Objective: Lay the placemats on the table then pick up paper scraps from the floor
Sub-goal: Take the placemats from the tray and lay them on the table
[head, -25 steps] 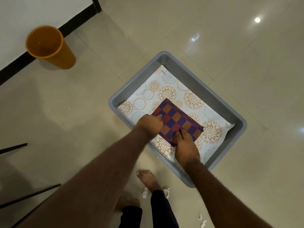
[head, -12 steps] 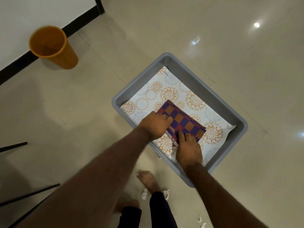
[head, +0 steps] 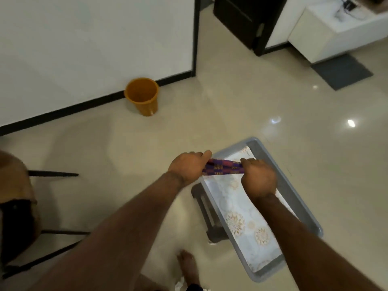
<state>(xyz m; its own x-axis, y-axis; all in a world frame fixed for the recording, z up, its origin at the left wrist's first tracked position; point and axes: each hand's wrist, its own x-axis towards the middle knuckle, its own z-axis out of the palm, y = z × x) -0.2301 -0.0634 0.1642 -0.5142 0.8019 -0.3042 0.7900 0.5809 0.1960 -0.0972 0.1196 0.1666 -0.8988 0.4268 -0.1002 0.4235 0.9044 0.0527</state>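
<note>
- Above the near-left end of the grey tub [head: 298, 203], both hands hold a purple-and-orange checked placemat [head: 222, 167] up in the air, clear of the tub; it is seen nearly edge-on as a narrow band between them.
- The left hand [head: 186, 165] grips the mat's left end, fingers curled round it and thumb laid along the top.
- The right hand [head: 258, 177] grips the right end, fingers wrapped over the edge.
- The tub sits on the shiny tiled floor [head: 241, 106], running from the hands down toward the lower right.
- Inside the tub lies a pale mat with orange flower rings [head: 237, 219], flat on the bottom and covering most of it; the right forearm crosses over part of it.
- An orange bin [head: 142, 97] stands upright, mouth open, just beside the black skirting of the white wall, well apart from the tub.
- A bare foot [head: 189, 265] stands near the tub's near end, with a white paper scrap [head: 180, 286] on the floor just beside it.
- A chair [head: 14, 196] with dark legs shows at the left edge.
- A dark floor mat [head: 342, 71] lies far off at the upper right.
</note>
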